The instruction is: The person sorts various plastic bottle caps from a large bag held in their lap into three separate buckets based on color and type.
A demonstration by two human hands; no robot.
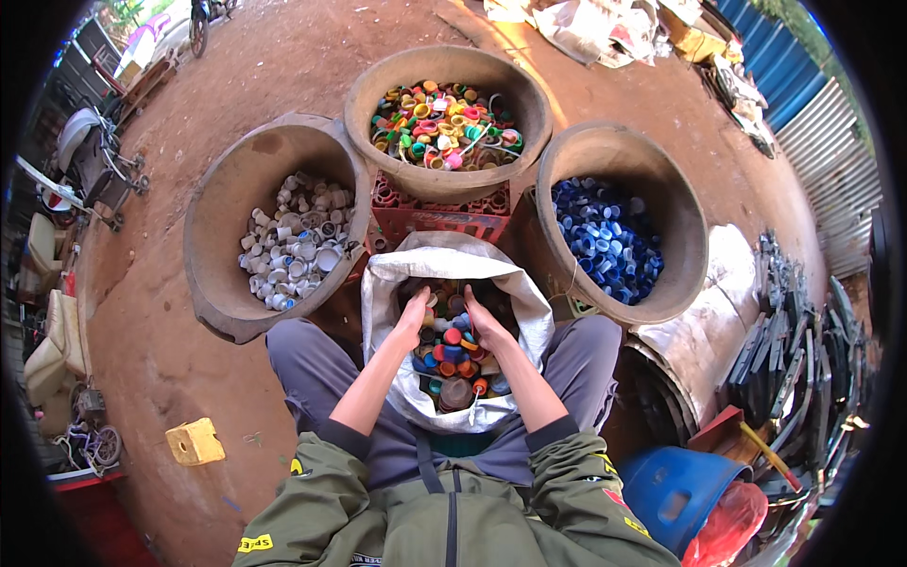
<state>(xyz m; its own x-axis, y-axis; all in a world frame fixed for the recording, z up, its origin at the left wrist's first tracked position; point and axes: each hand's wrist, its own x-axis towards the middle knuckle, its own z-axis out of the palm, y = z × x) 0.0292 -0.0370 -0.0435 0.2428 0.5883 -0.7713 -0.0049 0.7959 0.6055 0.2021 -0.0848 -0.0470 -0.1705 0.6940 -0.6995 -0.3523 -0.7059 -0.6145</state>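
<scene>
Between my knees stands a white woven sack (457, 264) with its rim rolled back, holding mixed plastic bottle caps (453, 351). My left hand (414, 315) reaches into the left side of the sack, and my right hand (484, 319) into its right side. Both hands face each other among the caps, partly sunk in shadow; whether either grips a cap cannot be told. White caps (301, 244) fill part of the left basin, multicoloured caps (443, 127) the far basin, and blue caps (606, 237) the right basin.
A red plastic crate (439, 216) supports the far basin (453, 60). The left basin (212, 212) and right basin (687, 212) flank the sack. A blue barrel (666, 489) lies at lower right near dark strips (786, 368). A yellow block (196, 442) rests on the ground at left.
</scene>
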